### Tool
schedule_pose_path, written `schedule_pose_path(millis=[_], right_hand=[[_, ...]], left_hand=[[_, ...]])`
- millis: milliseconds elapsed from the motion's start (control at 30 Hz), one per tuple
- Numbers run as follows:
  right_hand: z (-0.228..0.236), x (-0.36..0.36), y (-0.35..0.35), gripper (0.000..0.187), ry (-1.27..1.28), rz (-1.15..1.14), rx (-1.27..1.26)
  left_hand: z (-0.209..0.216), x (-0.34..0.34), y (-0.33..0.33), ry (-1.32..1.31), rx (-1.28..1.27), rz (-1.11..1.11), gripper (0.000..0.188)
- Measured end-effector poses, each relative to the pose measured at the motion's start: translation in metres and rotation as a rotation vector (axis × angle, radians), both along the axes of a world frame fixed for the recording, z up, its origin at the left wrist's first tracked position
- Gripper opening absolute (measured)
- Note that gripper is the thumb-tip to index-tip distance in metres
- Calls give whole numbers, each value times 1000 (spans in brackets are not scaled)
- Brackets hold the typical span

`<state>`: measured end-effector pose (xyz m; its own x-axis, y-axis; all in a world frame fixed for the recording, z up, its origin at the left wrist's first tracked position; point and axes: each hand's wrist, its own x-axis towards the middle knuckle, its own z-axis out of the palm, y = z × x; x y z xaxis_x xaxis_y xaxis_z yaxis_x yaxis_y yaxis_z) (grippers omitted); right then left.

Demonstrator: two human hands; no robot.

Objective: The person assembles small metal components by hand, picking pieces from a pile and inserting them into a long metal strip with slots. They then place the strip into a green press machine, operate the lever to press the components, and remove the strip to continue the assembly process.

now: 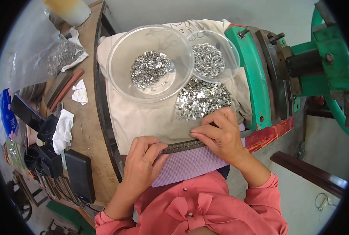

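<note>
Left hand (143, 160) clamped on slotted bar (184, 146); right hand (222, 135) farther along, cannot tell if gripping — loose metal pieces (202, 98) beyond. Apparently lining-up step — next calls for steady fingertips.

This looks like a workshop. A bolted green machine (311, 84) stands at the right, tubs (121, 84) hold small metal pieces (149, 70), and a worn bench (90, 133) stands at the left.

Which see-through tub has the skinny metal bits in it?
The smaller tub, on the right, beside the green machine. The bigger tub, on the left, holds flatter, wider bits.
</note>
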<state>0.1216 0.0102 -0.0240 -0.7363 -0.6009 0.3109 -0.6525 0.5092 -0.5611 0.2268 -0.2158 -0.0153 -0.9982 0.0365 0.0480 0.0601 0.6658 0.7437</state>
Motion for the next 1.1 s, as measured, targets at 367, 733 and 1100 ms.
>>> schedule_pose_path(millis=[367,733,1100], right_hand=[[13,3,-8,18,-111,-30,46],[20,10,-37,9,-405,41,49],[17,12,-51,9,-361,69,135]], left_hand=[[-4,1,-9,-57,87,34,33],[-3,-1,-11,-58,124,14,31],[-4,-1,-11,-40,105,-5,30]])
